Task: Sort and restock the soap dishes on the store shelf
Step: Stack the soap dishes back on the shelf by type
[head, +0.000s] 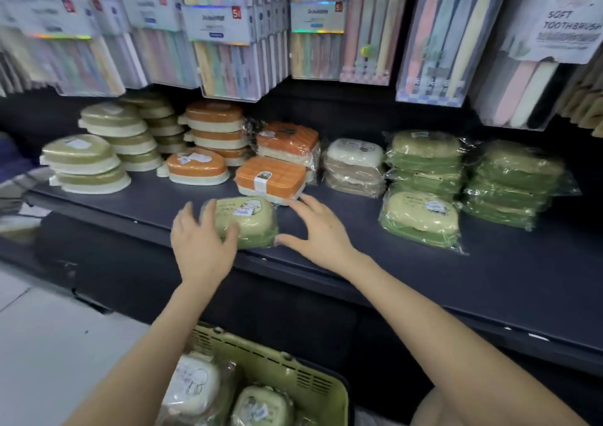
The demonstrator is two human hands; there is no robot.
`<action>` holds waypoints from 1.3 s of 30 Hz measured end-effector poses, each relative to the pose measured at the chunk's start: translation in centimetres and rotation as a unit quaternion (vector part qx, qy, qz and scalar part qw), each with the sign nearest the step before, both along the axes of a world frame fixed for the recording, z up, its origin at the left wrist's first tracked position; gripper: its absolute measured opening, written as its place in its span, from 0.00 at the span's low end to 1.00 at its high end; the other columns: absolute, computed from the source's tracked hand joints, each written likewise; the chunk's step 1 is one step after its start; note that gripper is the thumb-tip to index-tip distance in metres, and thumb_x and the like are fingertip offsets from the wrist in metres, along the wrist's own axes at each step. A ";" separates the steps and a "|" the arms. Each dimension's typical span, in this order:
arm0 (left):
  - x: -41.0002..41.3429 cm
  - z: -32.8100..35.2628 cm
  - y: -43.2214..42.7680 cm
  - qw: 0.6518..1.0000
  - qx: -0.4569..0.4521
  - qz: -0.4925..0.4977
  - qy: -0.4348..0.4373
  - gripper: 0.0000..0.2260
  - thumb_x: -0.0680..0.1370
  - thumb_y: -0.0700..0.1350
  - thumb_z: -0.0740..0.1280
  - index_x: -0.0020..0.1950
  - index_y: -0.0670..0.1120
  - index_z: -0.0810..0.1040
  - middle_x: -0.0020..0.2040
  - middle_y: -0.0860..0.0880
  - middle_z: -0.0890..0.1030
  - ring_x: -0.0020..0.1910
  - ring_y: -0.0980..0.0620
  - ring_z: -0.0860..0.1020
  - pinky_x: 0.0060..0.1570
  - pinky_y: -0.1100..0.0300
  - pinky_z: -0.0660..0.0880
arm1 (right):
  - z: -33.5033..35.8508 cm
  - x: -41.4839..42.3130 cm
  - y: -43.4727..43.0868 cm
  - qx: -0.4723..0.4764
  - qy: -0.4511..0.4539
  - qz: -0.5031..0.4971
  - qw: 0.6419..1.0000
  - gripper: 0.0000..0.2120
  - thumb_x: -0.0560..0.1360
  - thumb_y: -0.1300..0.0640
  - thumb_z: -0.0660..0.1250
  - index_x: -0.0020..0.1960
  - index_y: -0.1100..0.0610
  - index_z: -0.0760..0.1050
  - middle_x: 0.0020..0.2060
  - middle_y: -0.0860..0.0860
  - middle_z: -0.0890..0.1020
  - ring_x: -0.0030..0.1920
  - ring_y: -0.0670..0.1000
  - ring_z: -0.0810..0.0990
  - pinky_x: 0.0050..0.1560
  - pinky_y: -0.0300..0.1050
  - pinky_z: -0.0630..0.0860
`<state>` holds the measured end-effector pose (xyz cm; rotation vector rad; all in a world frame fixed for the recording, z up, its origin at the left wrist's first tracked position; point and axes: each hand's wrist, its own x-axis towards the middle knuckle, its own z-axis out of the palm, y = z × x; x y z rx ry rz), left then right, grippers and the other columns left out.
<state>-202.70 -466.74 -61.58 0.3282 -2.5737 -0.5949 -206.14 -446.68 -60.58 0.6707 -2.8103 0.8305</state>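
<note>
Soap dishes crowd the dark shelf [375, 262] in front of me, grouped in stacks by colour. My left hand [202, 243] grips the film-wrapped green soap dish [248, 220] by its left end, fingers curled over the top and thumb on the front wall. That dish sits flat near the shelf's front edge, lid up, with a small sticker on the lid. My right hand [318, 229] is spread wide just beside the dish's right end and holds nothing. Its thumb tip lies at the wrapper's corner, and I cannot tell whether it touches.

Just behind the held dish sits an orange rectangular dish [269, 177], with a wrapped orange stack [287, 141] behind that. Further left are rounded orange dishes [212, 122] and olive-and-cream stacks [81, 159]. To the right I see a white-and-beige wrapped stack [354, 164], then wrapped green stacks [424, 154] reaching toward the far end.

Toothbrush packs [228, 34] hang above the shelf, and one card reads SOFT TOOTHBRUSH. Down between my forearms a pale green basket [277, 360] holds a wrapped white dish [192, 383] and a wrapped green dish [261, 406].
</note>
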 end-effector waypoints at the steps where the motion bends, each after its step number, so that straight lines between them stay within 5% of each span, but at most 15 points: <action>1: -0.1 0.2 -0.8 0.998 0.050 -0.013 -0.044 0.23 0.80 0.50 0.63 0.72 0.43 0.68 0.70 0.35 0.68 0.69 0.36 0.65 0.67 0.46 0.60 | 0.1 -0.8 -1.7 0.004 -0.016 0.014 1.000 0.36 0.74 0.41 0.69 0.77 0.46 0.58 0.77 0.52 0.57 0.76 0.54 0.56 0.74 0.53 0.58; 6: 0.2 0.2 -2.5 0.973 0.195 -0.102 -0.073 0.24 0.79 0.51 0.65 0.74 0.49 0.66 0.70 0.47 0.71 0.68 0.47 0.69 0.65 0.55 0.64 | -0.1 -2.5 -5.9 0.055 -0.091 0.071 0.992 0.43 0.70 0.41 0.73 0.77 0.41 0.54 0.78 0.52 0.53 0.76 0.55 0.52 0.74 0.54 0.58; 12: 0.5 0.0 -1.6 0.922 0.337 -0.177 -0.076 0.18 0.81 0.54 0.61 0.70 0.54 0.71 0.62 0.57 0.76 0.65 0.53 0.72 0.65 0.57 0.66 | 0.6 0.9 -1.0 0.045 -0.032 0.021 0.998 0.36 0.69 0.40 0.73 0.74 0.43 0.64 0.72 0.50 0.63 0.70 0.54 0.60 0.69 0.46 0.60; 17: -0.8 -0.7 2.0 0.961 0.131 -0.219 -0.110 0.26 0.79 0.63 0.53 0.73 0.52 0.67 0.70 0.51 0.71 0.71 0.49 0.66 0.73 0.47 0.55 | 2.9 4.4 8.6 -0.013 0.038 -0.106 0.994 0.33 0.68 0.42 0.74 0.70 0.43 0.68 0.73 0.48 0.63 0.72 0.51 0.60 0.70 0.45 0.56; 20: -1.8 -1.8 4.5 0.955 -0.033 -0.245 -0.165 0.41 0.66 0.72 0.39 0.73 0.57 0.67 0.75 0.49 0.65 0.76 0.47 0.57 0.73 0.44 0.46 | 3.7 4.4 14.3 -0.014 0.047 -0.181 0.982 0.33 0.67 0.45 0.76 0.70 0.45 0.70 0.73 0.51 0.64 0.72 0.55 0.62 0.71 0.48 0.57; 24: -1.9 -2.6 5.9 0.947 -0.147 -0.235 -0.163 0.42 0.65 0.71 0.34 0.74 0.61 0.63 0.77 0.49 0.60 0.77 0.46 0.53 0.73 0.42 0.45 | 3.5 2.2 18.8 0.018 0.005 -0.220 0.975 0.31 0.70 0.47 0.75 0.71 0.47 0.69 0.74 0.54 0.63 0.73 0.58 0.61 0.73 0.52 0.58; 30: -1.7 -2.8 5.3 0.943 -0.151 -0.244 -0.167 0.41 0.66 0.70 0.33 0.75 0.61 0.62 0.77 0.50 0.59 0.77 0.48 0.52 0.74 0.44 0.43 | 2.5 -0.3 19.5 0.089 0.008 -0.236 0.968 0.32 0.73 0.43 0.69 0.74 0.46 0.64 0.76 0.57 0.60 0.75 0.63 0.58 0.72 0.59 0.59; 34: -0.3 -2.9 4.2 0.952 -0.112 -0.266 -0.105 0.35 0.72 0.67 0.43 0.69 0.53 0.73 0.72 0.48 0.69 0.73 0.45 0.63 0.73 0.42 0.52 | 2.2 1.5 17.2 0.175 0.118 -0.288 0.934 0.34 0.72 0.41 0.71 0.73 0.53 0.67 0.71 0.65 0.65 0.71 0.69 0.61 0.71 0.67 0.57; 36: 1.3 -3.5 2.6 0.960 -0.069 -0.271 -0.014 0.27 0.76 0.61 0.53 0.62 0.47 0.80 0.63 0.45 0.77 0.66 0.43 0.72 0.68 0.45 0.63 | 1.4 3.7 14.4 0.124 0.205 -0.250 0.938 0.31 0.72 0.40 0.67 0.68 0.58 0.72 0.66 0.65 0.71 0.66 0.68 0.69 0.67 0.66 0.64; 39: 4.7 -5.2 -0.7 0.967 -0.048 -0.233 0.092 0.17 0.78 0.52 0.60 0.57 0.42 0.81 0.55 0.46 0.80 0.57 0.46 0.75 0.61 0.57 0.67 | -1.1 8.2 8.3 0.000 0.196 -0.144 0.970 0.25 0.73 0.42 0.62 0.63 0.58 0.76 0.62 0.58 0.76 0.61 0.60 0.74 0.64 0.52 0.67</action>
